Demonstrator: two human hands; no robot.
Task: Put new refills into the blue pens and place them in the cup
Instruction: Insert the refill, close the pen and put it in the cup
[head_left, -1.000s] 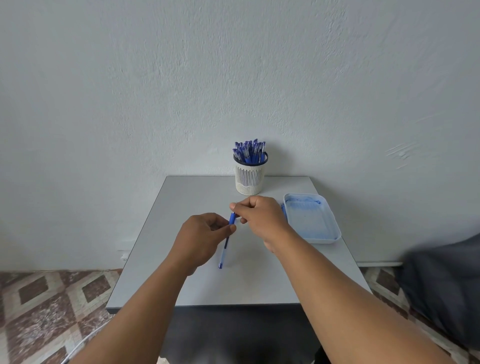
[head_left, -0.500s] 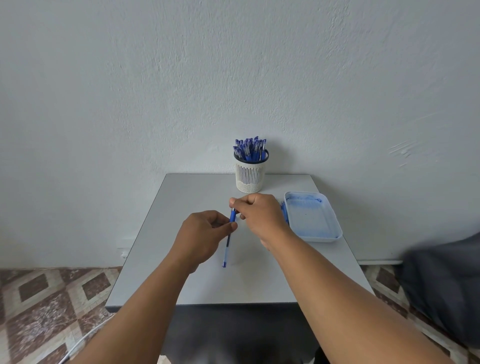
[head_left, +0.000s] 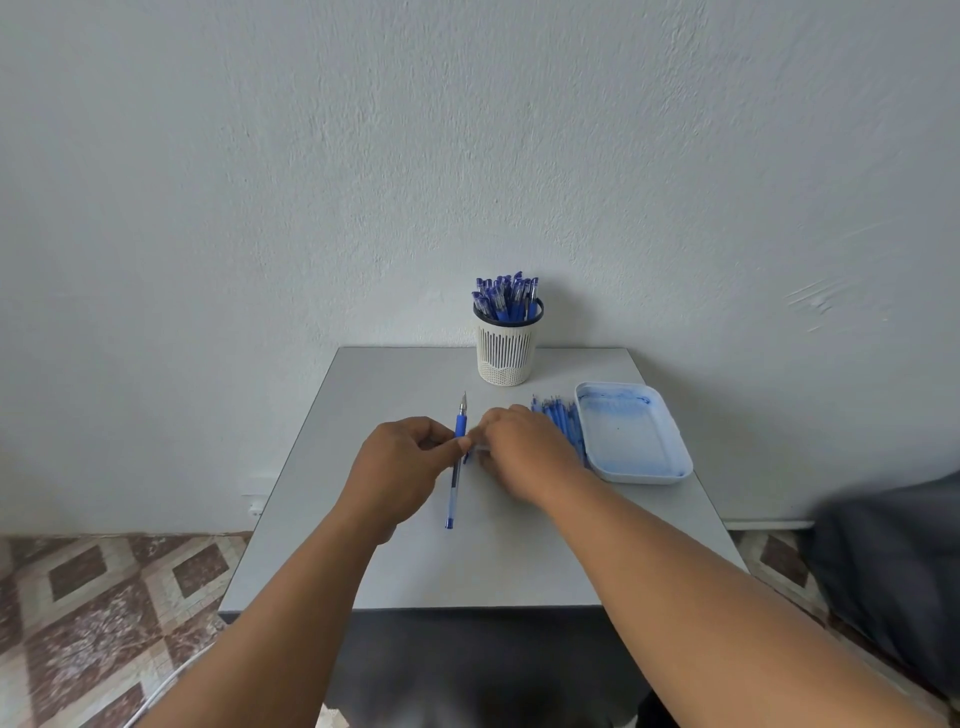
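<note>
- Head view: the grey table (head_left: 363, 415) stands with its far edge against the white wall; its near edge cuts across both forearms, and patterned floor tiles (head_left: 93, 597) show past its left edge.
- The left hand (head_left: 400, 467) pinches one blue pen (head_left: 456, 467) at mid-barrel between thumb and curled fingers. The pen is held over the middle of the table, metal tip toward 12 o'clock, blue end plug toward 6.
- The right hand (head_left: 524, 452) sits just beside it at 3 o'clock, fingers curled, holding a small pale piece (head_left: 480, 447) against the barrel; I cannot tell what it is.
- Bare tabletop lies open at 9 o'clock of the left hand, as far as the table's left edge, and at 6 o'clock toward the near edge.
- One slotted white cup (head_left: 505, 353) stands at 12 o'clock near the far edge, crammed with capped blue pens; too many to count.
- One blue-stained white tray (head_left: 670, 441) lies at 3 o'clock, nearly reaching the right edge.
- A bundle of blue refills (head_left: 558, 415) lies between the right hand and the tray, touching the tray's side; uncountable.
</note>
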